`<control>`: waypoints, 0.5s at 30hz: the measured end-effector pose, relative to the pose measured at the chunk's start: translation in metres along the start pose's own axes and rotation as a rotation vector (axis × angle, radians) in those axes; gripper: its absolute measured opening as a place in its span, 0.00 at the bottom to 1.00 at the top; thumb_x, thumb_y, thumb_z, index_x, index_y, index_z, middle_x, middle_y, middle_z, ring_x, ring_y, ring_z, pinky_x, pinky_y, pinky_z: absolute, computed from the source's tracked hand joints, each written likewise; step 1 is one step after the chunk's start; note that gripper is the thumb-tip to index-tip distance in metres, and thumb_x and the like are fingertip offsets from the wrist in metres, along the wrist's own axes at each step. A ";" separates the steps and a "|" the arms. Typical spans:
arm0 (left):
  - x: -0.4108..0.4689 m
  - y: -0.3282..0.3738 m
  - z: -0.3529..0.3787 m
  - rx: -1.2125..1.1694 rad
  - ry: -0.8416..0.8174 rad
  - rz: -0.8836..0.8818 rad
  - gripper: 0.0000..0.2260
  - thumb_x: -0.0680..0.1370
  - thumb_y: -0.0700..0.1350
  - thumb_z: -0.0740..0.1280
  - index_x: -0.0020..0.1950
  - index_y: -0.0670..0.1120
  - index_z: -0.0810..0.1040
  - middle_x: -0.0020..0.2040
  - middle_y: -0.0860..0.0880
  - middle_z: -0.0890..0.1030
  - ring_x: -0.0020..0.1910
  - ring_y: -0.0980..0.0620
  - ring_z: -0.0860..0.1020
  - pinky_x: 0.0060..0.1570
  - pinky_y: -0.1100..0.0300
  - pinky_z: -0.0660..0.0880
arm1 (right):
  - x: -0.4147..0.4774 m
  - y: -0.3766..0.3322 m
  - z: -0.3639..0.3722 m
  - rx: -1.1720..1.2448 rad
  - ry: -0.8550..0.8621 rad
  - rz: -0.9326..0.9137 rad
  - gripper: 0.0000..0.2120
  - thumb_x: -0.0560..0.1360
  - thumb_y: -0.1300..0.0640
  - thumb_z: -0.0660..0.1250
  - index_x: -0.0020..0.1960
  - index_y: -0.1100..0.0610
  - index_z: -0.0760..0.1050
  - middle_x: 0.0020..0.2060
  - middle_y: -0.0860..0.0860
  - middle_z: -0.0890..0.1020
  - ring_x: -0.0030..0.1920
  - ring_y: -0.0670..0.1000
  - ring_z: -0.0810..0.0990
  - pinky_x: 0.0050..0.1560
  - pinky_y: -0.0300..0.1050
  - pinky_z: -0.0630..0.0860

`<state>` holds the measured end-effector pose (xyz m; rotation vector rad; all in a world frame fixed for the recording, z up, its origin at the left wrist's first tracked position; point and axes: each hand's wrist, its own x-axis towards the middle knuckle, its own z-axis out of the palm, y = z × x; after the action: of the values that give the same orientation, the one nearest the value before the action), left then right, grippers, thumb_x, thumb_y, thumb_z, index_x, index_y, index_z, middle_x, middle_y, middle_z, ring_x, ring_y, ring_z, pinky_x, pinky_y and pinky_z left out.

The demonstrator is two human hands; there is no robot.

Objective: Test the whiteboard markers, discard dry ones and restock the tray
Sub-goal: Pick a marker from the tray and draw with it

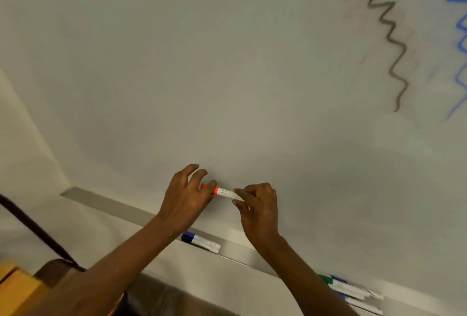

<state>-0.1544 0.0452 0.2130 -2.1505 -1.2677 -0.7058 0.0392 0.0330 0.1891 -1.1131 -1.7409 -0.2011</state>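
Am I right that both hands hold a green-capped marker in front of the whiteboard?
Not quite: the head view shows the marker has an orange-red cap, not green. The rest stands: the left hand and right hand both hold it before the whiteboard.

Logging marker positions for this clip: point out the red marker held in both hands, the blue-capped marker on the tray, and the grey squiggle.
red marker (225, 192), head view, white labelled barrel.
blue-capped marker (202, 241), head view, mid barrel.
grey squiggle (394, 42), head view, middle of stroke.
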 end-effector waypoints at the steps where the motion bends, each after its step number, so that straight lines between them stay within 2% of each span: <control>1: -0.008 -0.004 0.006 -0.007 -0.029 -0.003 0.13 0.68 0.48 0.76 0.49 0.43 0.84 0.50 0.37 0.82 0.53 0.36 0.79 0.45 0.48 0.77 | -0.006 0.001 0.010 0.005 -0.006 0.009 0.12 0.65 0.59 0.76 0.48 0.57 0.84 0.39 0.51 0.80 0.43 0.48 0.71 0.43 0.40 0.64; 7: -0.046 -0.026 0.042 -0.056 -0.227 -0.043 0.17 0.68 0.49 0.77 0.52 0.41 0.83 0.51 0.38 0.82 0.55 0.36 0.78 0.48 0.47 0.77 | -0.043 0.008 0.063 -0.093 -0.103 0.011 0.09 0.66 0.55 0.75 0.45 0.55 0.84 0.38 0.49 0.82 0.42 0.48 0.73 0.41 0.42 0.64; 9: -0.058 -0.032 0.054 -0.073 -0.280 -0.059 0.19 0.73 0.53 0.71 0.55 0.39 0.81 0.53 0.38 0.81 0.56 0.37 0.77 0.51 0.47 0.76 | -0.052 0.009 0.079 -0.118 -0.129 0.032 0.08 0.65 0.55 0.75 0.44 0.55 0.84 0.38 0.49 0.82 0.41 0.48 0.73 0.41 0.42 0.64; 12: -0.076 -0.040 0.069 -0.140 -0.422 -0.120 0.28 0.77 0.61 0.59 0.62 0.39 0.77 0.58 0.38 0.79 0.59 0.37 0.75 0.55 0.45 0.74 | -0.063 0.012 0.102 -0.150 -0.170 0.053 0.08 0.64 0.55 0.75 0.43 0.55 0.84 0.37 0.49 0.82 0.40 0.49 0.75 0.40 0.43 0.63; 15: -0.099 -0.046 0.087 -0.168 -0.527 -0.134 0.31 0.76 0.64 0.59 0.65 0.40 0.74 0.62 0.39 0.77 0.63 0.37 0.72 0.59 0.44 0.71 | -0.077 0.017 0.124 -0.170 -0.235 0.076 0.05 0.66 0.55 0.73 0.41 0.55 0.84 0.37 0.49 0.83 0.40 0.50 0.76 0.40 0.43 0.62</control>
<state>-0.2232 0.0626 0.0925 -2.5081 -1.6797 -0.3054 -0.0249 0.0704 0.0625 -1.3692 -1.9114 -0.1802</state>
